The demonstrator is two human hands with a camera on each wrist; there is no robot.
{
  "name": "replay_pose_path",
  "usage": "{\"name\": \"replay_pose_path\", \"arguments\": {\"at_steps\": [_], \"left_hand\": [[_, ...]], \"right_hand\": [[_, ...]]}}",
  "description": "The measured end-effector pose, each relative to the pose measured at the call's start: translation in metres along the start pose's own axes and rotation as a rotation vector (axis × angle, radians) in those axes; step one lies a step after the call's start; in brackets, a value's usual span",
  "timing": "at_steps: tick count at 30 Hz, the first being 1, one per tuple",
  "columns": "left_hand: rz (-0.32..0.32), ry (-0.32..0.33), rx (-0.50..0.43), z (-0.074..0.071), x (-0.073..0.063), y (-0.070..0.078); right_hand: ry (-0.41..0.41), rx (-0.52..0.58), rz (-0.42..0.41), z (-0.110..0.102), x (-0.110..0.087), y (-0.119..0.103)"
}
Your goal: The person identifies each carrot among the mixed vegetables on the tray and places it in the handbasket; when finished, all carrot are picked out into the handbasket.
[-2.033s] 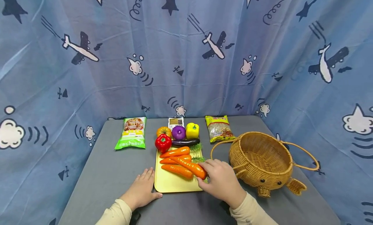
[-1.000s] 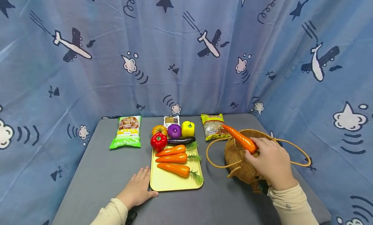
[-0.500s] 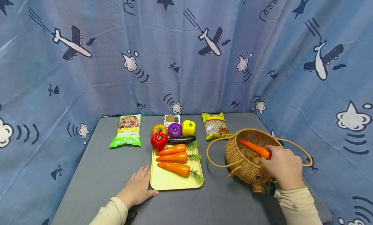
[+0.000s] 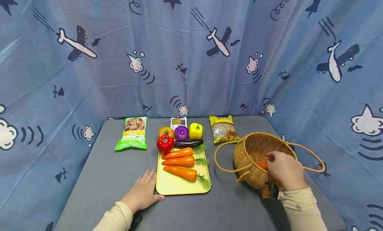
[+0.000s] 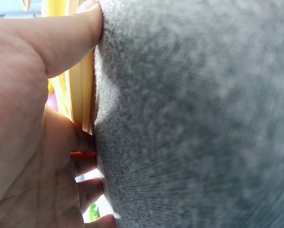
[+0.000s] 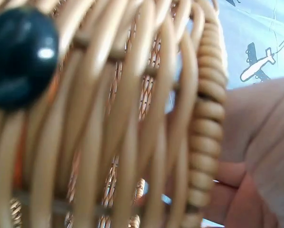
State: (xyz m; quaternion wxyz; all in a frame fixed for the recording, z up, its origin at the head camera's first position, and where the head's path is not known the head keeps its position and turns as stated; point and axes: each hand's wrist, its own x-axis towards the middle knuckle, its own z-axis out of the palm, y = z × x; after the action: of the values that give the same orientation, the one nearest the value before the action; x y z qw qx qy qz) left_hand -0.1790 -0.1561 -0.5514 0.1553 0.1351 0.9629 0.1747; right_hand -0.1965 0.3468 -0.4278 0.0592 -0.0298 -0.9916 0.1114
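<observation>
My left hand (image 4: 143,190) lies flat on the table with fingers straight, its fingertips and thumb along the left edge of the yellow tray (image 4: 179,188). My right hand (image 4: 284,169) reaches over the near rim of the wicker basket (image 4: 248,158), fingers bent down inside. An orange carrot (image 4: 261,165) shows in the basket right beside those fingers; I cannot tell whether they still hold it. In the right wrist view, basket weave (image 6: 132,118) hides most of the fingers, and orange shows through its gaps. Three carrots (image 4: 181,173) with green tops lie on the tray.
Behind the carrots are a red pepper (image 4: 165,144), an eggplant (image 4: 188,143), a small pumpkin (image 4: 166,132), a purple round vegetable (image 4: 181,133) and a yellow pepper (image 4: 195,131). A green bag (image 4: 133,133) stands left, a yellow bag (image 4: 223,129) right. Looped handles (image 4: 221,164) stick out from the basket.
My right hand has lifted a carrot off the tray, carried it right to the basket and lowered it inside. My left hand has stayed at the tray's edge.
</observation>
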Motion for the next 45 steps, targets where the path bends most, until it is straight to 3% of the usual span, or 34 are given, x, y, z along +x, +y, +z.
{"name": "replay_pose_path", "arguments": {"at_steps": [4, 10, 18, 23, 34, 39, 45], "left_hand": [[-0.005, -0.005, -0.001, -0.002, -0.001, 0.001], [0.004, -0.003, -0.002, -0.005, 0.0, 0.003], [0.004, -0.001, -0.001, -0.006, 0.0, 0.004], [0.005, 0.002, -0.008, -0.007, -0.001, 0.003], [0.004, 0.003, -0.022, -0.005, -0.003, 0.003], [0.007, 0.003, -0.019, -0.005, -0.003, 0.003], [0.017, 0.011, -0.012, -0.004, -0.004, 0.004]], "right_hand": [[0.023, 0.009, -0.012, 0.0, 0.0, -0.004], [0.125, 0.023, -0.053, -0.006, -0.006, -0.016], [0.362, 0.041, -0.214, -0.02, -0.018, -0.055], [0.419, 0.093, -0.335, -0.022, -0.025, -0.087], [0.446, 0.181, -0.6, 0.015, -0.034, -0.141], [0.363, 0.152, -0.701, 0.033, -0.042, -0.164], [0.242, 0.098, -0.726, 0.062, -0.045, -0.183]]}}
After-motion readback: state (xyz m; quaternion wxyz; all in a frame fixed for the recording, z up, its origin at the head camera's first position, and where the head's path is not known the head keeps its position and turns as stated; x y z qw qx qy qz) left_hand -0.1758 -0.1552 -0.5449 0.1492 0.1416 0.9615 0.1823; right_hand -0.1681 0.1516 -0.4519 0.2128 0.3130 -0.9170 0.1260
